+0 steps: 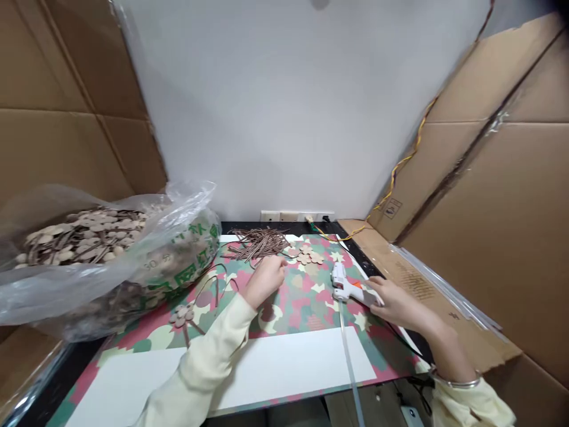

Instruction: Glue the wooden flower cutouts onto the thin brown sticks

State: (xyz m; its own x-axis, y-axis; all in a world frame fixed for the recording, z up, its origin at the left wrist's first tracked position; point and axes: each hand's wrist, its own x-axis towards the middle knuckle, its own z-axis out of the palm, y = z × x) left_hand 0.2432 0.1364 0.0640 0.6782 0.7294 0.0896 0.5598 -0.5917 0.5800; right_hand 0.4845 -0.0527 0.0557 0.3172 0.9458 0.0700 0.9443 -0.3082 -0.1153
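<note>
My right hand point(393, 301) is closed on the handle of a white hot glue gun point(341, 281) with an orange trigger. A long translucent glue stick point(349, 353) trails from the gun past the table's front edge. My left hand point(267, 279) is closed just in front of a pile of thin brown twigs point(262, 242); what its fingers hold, if anything, is hidden. Right of that hand lie several pale flower-shaped pieces point(310, 256). A flower of round wooden discs point(181, 315) with twig stems lies to the left, near some loose bent twigs.
At the left bulges a clear plastic bag point(191, 243) full of twig-and-disc pieces. White paper point(293, 356) covers the front of the camouflage-patterned tabletop point(297, 308). Power sockets point(288, 216) line the wall base, with a yellow cable point(395, 169). Cardboard point(489, 207) encloses both sides.
</note>
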